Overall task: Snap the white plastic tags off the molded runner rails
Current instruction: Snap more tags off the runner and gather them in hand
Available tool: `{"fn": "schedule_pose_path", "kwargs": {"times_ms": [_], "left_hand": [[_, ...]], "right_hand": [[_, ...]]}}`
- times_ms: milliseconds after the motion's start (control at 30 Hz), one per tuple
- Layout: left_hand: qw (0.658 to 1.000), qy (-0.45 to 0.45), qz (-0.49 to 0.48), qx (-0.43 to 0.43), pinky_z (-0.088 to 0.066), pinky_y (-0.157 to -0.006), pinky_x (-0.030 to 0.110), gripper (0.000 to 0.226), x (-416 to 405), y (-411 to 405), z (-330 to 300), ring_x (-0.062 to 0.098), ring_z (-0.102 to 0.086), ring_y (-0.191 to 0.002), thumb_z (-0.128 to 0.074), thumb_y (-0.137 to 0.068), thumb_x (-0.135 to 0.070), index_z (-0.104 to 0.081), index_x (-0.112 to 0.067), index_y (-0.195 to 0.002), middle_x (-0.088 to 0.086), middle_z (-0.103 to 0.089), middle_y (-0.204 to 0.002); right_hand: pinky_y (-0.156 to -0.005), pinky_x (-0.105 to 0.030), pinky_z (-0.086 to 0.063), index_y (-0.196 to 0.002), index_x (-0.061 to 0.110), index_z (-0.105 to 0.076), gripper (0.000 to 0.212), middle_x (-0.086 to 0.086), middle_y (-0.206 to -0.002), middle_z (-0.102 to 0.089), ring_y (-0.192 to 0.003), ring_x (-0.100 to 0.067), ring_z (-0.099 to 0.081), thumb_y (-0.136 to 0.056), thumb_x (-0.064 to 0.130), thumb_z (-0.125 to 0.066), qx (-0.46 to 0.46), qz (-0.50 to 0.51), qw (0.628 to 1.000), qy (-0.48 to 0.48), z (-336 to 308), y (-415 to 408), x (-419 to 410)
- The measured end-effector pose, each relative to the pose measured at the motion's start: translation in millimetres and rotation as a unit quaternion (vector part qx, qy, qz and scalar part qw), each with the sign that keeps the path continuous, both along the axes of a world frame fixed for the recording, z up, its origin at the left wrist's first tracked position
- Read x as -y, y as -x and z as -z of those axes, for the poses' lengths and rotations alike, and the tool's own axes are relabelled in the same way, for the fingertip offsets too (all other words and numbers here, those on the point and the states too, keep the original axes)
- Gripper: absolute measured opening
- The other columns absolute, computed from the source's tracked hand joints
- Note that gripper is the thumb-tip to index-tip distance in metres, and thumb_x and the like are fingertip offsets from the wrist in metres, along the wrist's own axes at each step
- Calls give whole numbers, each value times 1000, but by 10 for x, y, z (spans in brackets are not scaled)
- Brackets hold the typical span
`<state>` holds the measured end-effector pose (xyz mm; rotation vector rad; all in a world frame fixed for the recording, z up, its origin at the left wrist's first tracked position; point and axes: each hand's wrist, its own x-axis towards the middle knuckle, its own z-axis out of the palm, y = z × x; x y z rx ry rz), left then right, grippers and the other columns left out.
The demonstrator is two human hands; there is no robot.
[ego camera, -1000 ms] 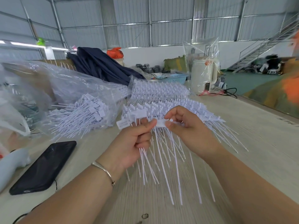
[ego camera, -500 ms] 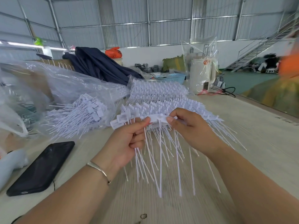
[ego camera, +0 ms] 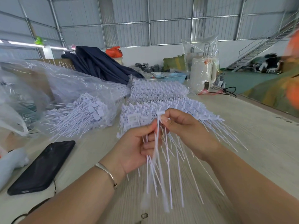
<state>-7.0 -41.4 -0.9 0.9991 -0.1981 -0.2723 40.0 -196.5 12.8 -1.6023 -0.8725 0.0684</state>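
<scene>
A pale table (ego camera: 242,126) is filling the frame's lower half. At centre, the left hand (ego camera: 134,147) is gripping a bundle of tags (ego camera: 160,167) while the right hand (ego camera: 186,128) is pinching one tag's head (ego camera: 161,113), seemingly mid-snap; next probably calls for a clean twist.

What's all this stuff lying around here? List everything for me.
tags in the grip: one bunch, white, between both hands
runner rails: many, white, stacked mid-table
loose tags: one pile, white, in the clear bag at left
clear bag: one, transparent, left
phone: one, black, table, lower left
cloth: one, dark blue, back
basket: one, light blue, back
table: one, pale wood
bracelet: one, silver, left wrist
left hand: holds the bunch
right hand: pinches one tag's head
</scene>
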Motion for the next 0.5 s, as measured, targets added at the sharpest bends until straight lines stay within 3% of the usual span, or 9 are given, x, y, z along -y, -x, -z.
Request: {"fn": "schedule_pose_path", "kwargs": {"times_ms": [100, 167, 233, 333, 433, 500], "left_hand": [[993, 60, -94, -44, -26, -37, 16, 26, -7, -57, -13, 7, -36, -45, -58, -84, -30, -49, -16, -63, -3, -43, -58], [986, 82, -140, -47, -26, -35, 15, 23, -41, -66, -13, 6, -33, -40, -56, -85, -30, -45, -18, -70, -4, -37, -56], [984, 57, -166, -14, -22, -31, 13, 18, -68, -49, -21, 2, -25, -36, -61, -81, -24, -45, -20, -74, -8, -28, -55], [977, -2, -211, 17, -15, -31, 13, 24, -74, -36, -38, 1, -21, -34, -68, -67, -6, -58, -17, -86, -10, -32, -48], [975, -56, -213, 12, -12, -33, 14, 18, -36, -21, -37, 1, -19, -34, -69, -65, -11, -70, -17, -82, -11, -29, -46], [977, -94, -193, 13, -11, -34, 15, 10, -11, 1, -31, 1, -16, -36, -71, -67, -21, -70, -19, -77, -11, -22, -48]], "right_hand": [[-66, -19, -35, -80, 18, -56, 18, -11, -77, -46, -69, -12, -42, -97, 20, -51, -7, 47, 999, 1, -21, -6, 19], [-62, -17, -34, -84, 16, -56, 14, -9, -77, -46, -68, -13, -40, -97, 19, -51, -23, 74, 997, -4, -26, -36, 52], [-62, -15, -35, -89, 13, -57, 7, -4, -73, -46, -66, -12, -40, -95, 11, -52, -40, 88, 995, -16, -30, -80, 79], [-60, -21, -33, -91, 14, -55, 15, 6, -66, -48, -63, -13, -40, -91, 0, -50, -27, 101, 994, -12, -10, -115, 75], [-50, -19, -29, -91, 14, -52, 16, 7, -64, -47, -53, -9, -36, -93, -1, -47, 36, 109, 993, 21, 41, -122, 67], [-52, -23, -32, -91, 16, -52, 18, 1, -66, -45, -52, -9, -36, -93, -1, -47, 69, 110, 991, 39, 74, -127, 70]]}}
